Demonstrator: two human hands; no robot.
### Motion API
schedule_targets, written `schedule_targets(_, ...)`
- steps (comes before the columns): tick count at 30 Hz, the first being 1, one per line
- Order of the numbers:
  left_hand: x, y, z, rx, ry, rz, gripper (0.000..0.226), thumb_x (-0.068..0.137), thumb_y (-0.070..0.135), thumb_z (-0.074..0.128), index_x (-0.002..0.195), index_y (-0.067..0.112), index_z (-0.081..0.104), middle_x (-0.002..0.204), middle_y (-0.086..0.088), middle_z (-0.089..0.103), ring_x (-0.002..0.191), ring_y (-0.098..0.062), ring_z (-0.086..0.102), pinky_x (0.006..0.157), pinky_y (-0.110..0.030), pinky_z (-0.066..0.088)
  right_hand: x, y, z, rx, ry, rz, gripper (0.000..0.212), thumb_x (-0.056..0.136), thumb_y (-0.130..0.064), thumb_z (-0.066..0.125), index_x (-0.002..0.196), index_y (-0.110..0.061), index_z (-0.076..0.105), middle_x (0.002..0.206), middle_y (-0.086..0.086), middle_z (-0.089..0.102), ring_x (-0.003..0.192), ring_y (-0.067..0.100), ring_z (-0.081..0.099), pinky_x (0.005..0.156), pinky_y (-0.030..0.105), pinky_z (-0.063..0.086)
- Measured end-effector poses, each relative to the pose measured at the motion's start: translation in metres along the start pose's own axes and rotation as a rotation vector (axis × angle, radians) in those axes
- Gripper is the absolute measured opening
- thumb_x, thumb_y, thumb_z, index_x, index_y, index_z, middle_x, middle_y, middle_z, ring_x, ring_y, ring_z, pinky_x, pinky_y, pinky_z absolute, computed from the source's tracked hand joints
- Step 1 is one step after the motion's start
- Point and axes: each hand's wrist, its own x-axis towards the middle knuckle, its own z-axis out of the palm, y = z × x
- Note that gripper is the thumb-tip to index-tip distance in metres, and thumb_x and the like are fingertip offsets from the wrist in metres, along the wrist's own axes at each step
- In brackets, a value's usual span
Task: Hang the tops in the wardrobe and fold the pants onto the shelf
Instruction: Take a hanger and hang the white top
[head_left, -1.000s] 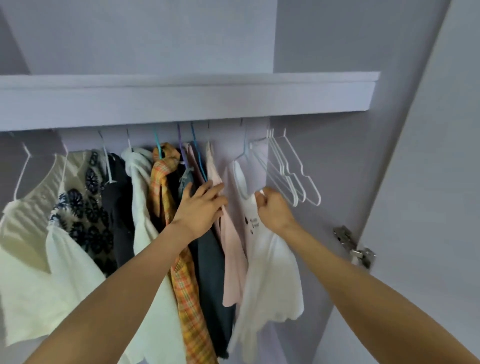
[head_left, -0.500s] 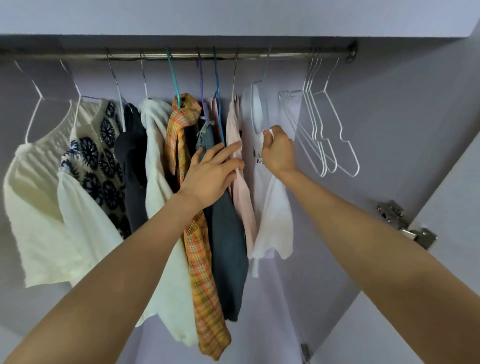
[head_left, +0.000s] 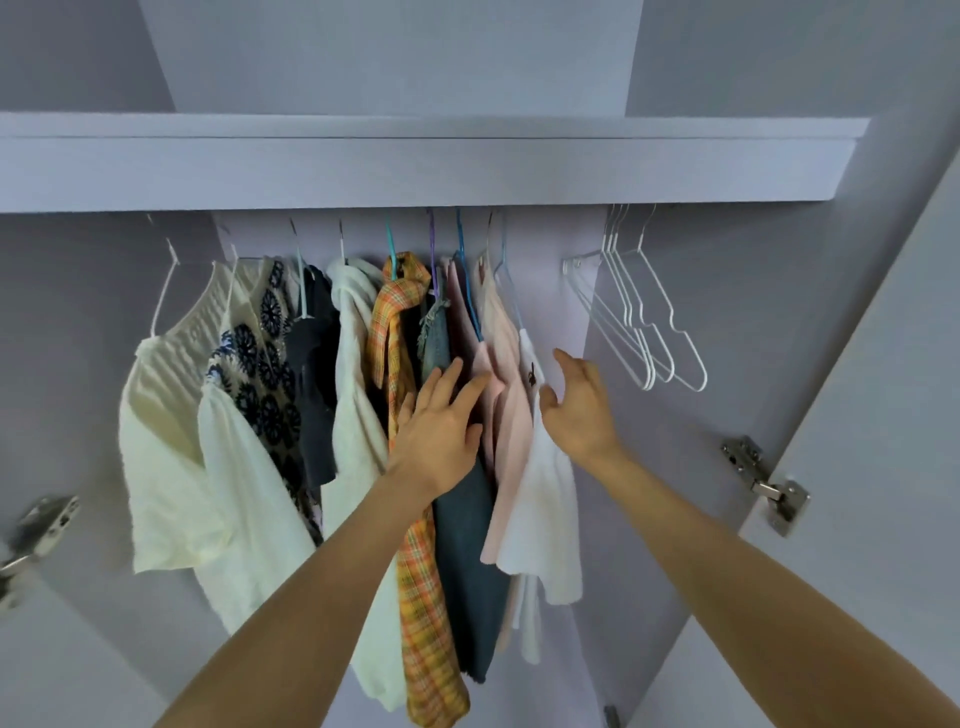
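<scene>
Several tops hang in a row inside the wardrobe. From the left I see a cream blouse (head_left: 166, 415), a floral top (head_left: 254, 364), a dark top (head_left: 311, 374), a white top (head_left: 358, 395), an orange plaid shirt (head_left: 421, 597), a dark blue garment (head_left: 467, 561), a pink top (head_left: 511, 431) and a white top (head_left: 550, 509). My left hand (head_left: 439, 426) lies flat with straight fingers against the blue and pink garments. My right hand (head_left: 579, 400) is open beside the white top's shoulder, holding nothing. The rail is hidden behind the shelf front.
A lilac shelf (head_left: 415, 166) runs across above the clothes. Three empty white hangers (head_left: 644, 322) hang at the right end. Door hinges (head_left: 769, 483) sit on the right wall, with another hinge (head_left: 36, 525) on the left. The open door (head_left: 883, 467) stands at right.
My right hand has let go of the white top's shoulder and opened. The white top now hangs closer to the pink one. The view tilted, so the shelf front hides the rail again.
</scene>
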Motion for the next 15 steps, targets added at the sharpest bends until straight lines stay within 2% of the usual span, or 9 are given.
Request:
schedule_targets(3,-0.046,0.004,-0.005,-0.124,0.042,-0.067,0.054,0.094,0.022,0.049,0.145,0.023,0.03,0.155,-0.005,0.017,0.144,-0.025,0.011,0.115,-0.047,0.017,-0.052,-0.003,0.002,0.002,0.14,-0.126,0.035,0.089,-0.002,0.048,0.123,-0.002,0.054,0.125,0.015,0.05,0.119,0.032,0.046,0.101,0.039,0.037)
schedule_targets(5,-0.078,0.002,-0.009,-0.173,0.075,-0.115,0.049,0.093,0.021,0.052,0.14,0.018,0.04,0.15,-0.006,0.029,0.14,-0.025,0.025,0.11,-0.045,0.027,-0.081,-0.007,0.007,0.033,0.11,-0.183,0.028,0.088,0.0,0.048,0.112,-0.004,0.06,0.114,0.011,0.059,0.108,0.029,0.052,0.094,0.033,0.039)
schedule_targets(6,-0.098,-0.001,-0.013,-0.178,0.088,-0.158,0.046,0.093,0.021,0.053,0.137,0.018,0.044,0.147,-0.006,0.034,0.136,-0.025,0.031,0.108,-0.043,0.03,-0.095,-0.011,0.012,0.049,0.041,-0.194,0.026,0.089,-0.001,0.047,0.111,-0.005,0.061,0.107,0.007,0.062,0.103,0.026,0.054,0.09,0.028,0.04)
schedule_targets(7,-0.115,-0.004,-0.016,-0.172,0.094,-0.204,0.043,0.093,0.022,0.052,0.136,0.018,0.046,0.144,-0.004,0.037,0.133,-0.024,0.035,0.106,-0.04,0.032,-0.105,-0.017,0.015,0.072,-0.06,-0.19,0.025,0.09,-0.003,0.046,0.11,-0.008,0.061,0.101,0.003,0.063,0.096,0.022,0.056,0.085,0.023,0.041)
schedule_targets(9,-0.155,-0.01,-0.025,-0.136,0.091,-0.322,0.04,0.094,0.023,0.049,0.134,0.018,0.047,0.142,-0.001,0.04,0.13,-0.022,0.039,0.104,-0.037,0.034,-0.127,-0.032,0.027,0.111,-0.357,-0.191,0.023,0.093,-0.011,0.045,0.111,-0.013,0.059,0.096,-0.004,0.062,0.089,0.017,0.057,0.082,0.026,0.046)
schedule_targets(13,-0.253,-0.02,-0.048,-0.141,0.147,-0.596,0.037,0.095,0.02,0.049,0.131,0.014,0.05,0.135,-0.005,0.049,0.121,-0.025,0.048,0.1,-0.036,0.039,-0.176,-0.064,0.067,0.005,-0.899,-0.305,0.025,0.097,-0.022,0.04,0.111,-0.013,0.058,0.111,0.002,0.064,0.105,0.019,0.059,0.092,0.033,0.047)
schedule_targets(15,-0.31,-0.017,-0.055,-0.113,0.168,-0.749,0.035,0.095,0.021,0.049,0.13,0.014,0.051,0.132,-0.005,0.051,0.117,-0.027,0.052,0.097,-0.037,0.041,-0.208,-0.075,0.088,-0.015,-1.031,-0.384,0.025,0.096,-0.018,0.039,0.106,-0.009,0.06,0.107,0.007,0.066,0.103,0.024,0.059,0.09,0.035,0.046)
